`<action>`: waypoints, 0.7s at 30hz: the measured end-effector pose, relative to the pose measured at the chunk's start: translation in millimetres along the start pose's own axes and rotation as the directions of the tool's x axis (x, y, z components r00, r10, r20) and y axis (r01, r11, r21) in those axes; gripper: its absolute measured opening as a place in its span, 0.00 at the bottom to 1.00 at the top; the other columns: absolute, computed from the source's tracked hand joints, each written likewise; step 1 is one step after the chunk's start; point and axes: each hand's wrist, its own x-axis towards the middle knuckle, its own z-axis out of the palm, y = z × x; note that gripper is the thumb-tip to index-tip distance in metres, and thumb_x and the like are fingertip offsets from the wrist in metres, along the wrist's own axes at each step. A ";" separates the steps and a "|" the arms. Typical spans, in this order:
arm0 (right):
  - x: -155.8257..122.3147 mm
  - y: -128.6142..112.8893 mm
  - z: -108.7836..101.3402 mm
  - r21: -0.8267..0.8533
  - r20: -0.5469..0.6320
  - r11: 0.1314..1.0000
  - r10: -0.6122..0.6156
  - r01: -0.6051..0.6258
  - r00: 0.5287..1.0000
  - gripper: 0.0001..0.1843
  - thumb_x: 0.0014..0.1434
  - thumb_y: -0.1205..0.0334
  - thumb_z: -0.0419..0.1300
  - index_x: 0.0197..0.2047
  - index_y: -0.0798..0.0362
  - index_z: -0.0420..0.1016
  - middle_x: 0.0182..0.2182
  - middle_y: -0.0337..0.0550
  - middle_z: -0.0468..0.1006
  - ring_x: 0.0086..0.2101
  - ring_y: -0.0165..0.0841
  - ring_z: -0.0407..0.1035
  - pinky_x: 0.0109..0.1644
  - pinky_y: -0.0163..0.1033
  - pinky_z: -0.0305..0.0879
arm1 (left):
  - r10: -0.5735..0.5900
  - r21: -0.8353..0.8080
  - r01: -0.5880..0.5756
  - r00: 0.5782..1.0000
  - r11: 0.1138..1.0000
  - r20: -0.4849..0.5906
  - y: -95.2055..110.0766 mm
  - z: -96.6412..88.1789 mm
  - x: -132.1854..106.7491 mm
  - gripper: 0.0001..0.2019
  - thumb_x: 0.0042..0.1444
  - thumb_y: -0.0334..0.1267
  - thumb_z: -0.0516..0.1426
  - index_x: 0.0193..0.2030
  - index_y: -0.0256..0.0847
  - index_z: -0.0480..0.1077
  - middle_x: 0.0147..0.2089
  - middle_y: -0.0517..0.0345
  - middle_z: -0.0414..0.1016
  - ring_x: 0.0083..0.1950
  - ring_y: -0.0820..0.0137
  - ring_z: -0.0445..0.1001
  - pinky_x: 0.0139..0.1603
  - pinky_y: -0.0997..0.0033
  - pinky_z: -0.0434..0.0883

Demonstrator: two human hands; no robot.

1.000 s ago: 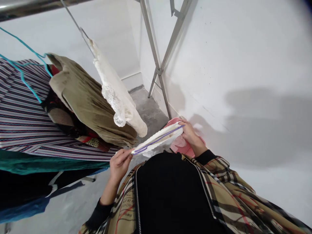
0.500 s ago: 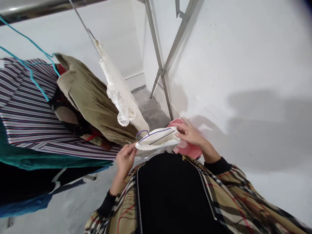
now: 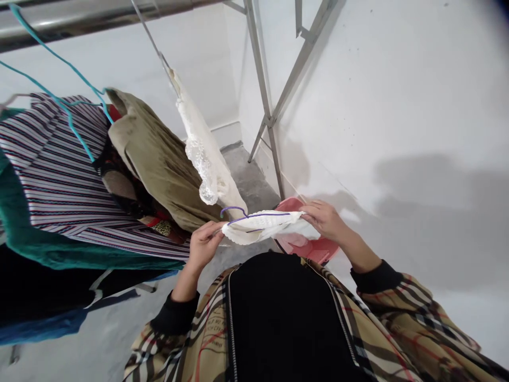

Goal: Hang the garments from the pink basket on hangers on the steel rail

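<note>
Our left hand (image 3: 202,246) and right hand (image 3: 326,219) each have fingers pinching one end of the soft white wavy-edged cloth garment (image 3: 264,223), just toward six o'clock from our view's middle. If one hand slips, the thin, smooth purple hanger (image 3: 247,216) could slide out, or the cloth could fall toward the shiny pink plastic tub (image 3: 318,249) at four o'clock. Bumpy white lace (image 3: 199,154) hangs at eleven.

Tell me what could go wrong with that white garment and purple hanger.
The white garment is pinched near its ends by the left hand and right hand, so either end might slip. The purple hook, seen against the hanging lace-trimmed garment, could snag it if they touch.
</note>
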 end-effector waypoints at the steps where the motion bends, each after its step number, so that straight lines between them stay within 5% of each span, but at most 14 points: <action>1: -1.6 0.1 -4.5 0.013 -0.033 1.000 -0.009 0.010 0.999 0.13 0.68 0.56 0.51 0.42 0.47 0.77 0.33 0.43 0.80 0.37 0.38 0.71 0.44 0.45 0.65 | 0.005 -0.005 -0.005 1.000 1.000 0.024 -0.7 -0.4 1.4 0.11 0.58 0.40 0.58 0.40 0.40 0.80 0.31 0.54 0.79 0.31 0.72 0.74 0.33 0.74 0.70; 7: -10.6 0.9 -50.0 0.033 -0.184 0.999 0.004 0.002 0.983 0.08 0.64 0.62 0.57 0.40 0.48 0.78 0.30 0.42 0.80 0.29 0.35 0.69 0.36 0.42 0.66 | -0.051 0.008 0.051 0.999 0.999 -0.012 -19.9 -12.4 3.2 0.09 0.56 0.42 0.61 0.38 0.40 0.80 0.35 0.52 0.81 0.35 0.70 0.77 0.38 0.72 0.73; 14: -14.3 -7.2 -61.3 -0.011 -0.204 0.999 -0.053 0.052 0.978 0.07 0.62 0.67 0.59 0.40 0.47 0.77 0.31 0.42 0.80 0.27 0.35 0.69 0.34 0.42 0.66 | -0.228 0.041 0.255 0.918 0.966 -0.323 -10.4 4.6 6.3 0.13 0.55 0.47 0.60 0.37 0.38 0.79 0.38 0.53 0.81 0.39 0.67 0.78 0.42 0.69 0.75; 21: -17.7 -15.0 -58.0 -0.014 -0.203 0.997 -0.075 0.073 0.976 0.08 0.63 0.64 0.58 0.40 0.46 0.79 0.28 0.41 0.80 0.25 0.35 0.69 0.32 0.42 0.67 | -0.574 -0.470 0.465 0.810 0.750 -0.116 10.2 44.3 12.4 0.24 0.48 0.52 0.64 0.44 0.35 0.74 0.29 0.58 0.77 0.27 0.73 0.75 0.26 0.77 0.71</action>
